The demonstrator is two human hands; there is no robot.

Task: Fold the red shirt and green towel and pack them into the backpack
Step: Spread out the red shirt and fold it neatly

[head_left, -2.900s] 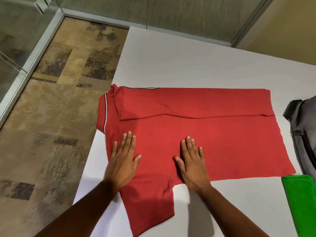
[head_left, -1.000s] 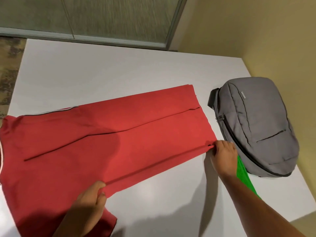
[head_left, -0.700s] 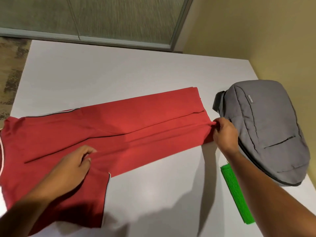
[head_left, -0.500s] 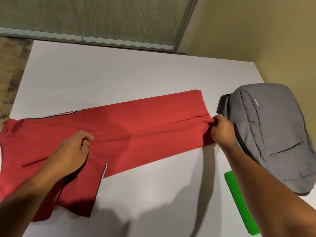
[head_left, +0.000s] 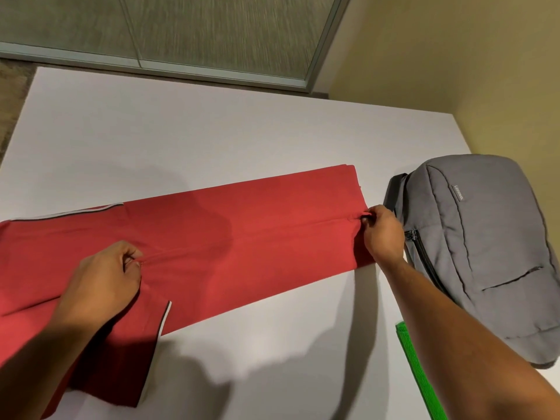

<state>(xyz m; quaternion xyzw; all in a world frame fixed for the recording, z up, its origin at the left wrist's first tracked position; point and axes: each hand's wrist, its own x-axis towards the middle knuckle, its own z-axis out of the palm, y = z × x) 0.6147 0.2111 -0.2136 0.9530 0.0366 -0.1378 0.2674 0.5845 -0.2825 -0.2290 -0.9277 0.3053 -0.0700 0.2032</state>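
The red shirt [head_left: 242, 234] lies stretched across the white table [head_left: 212, 131], both long sides folded in toward its middle. My left hand [head_left: 106, 280] pinches the folded near edge around mid-length, above the sleeve that hangs toward me. My right hand [head_left: 381, 231] pinches the same edge at the shirt's right end. The grey backpack [head_left: 485, 253] lies flat just right of that hand, its zip shut. A strip of the green towel [head_left: 415, 374] shows beside my right forearm, mostly hidden by it.
The table's right edge runs close behind the backpack, with a yellow wall [head_left: 454, 56] beyond. A glass partition [head_left: 181, 31] stands behind the far edge. Patterned carpet [head_left: 12, 95] shows at the far left.
Both hands lifted the shirt's near long edge and carried it up to the middle, narrowing the shirt. My view swung from the collar end toward the backpack.
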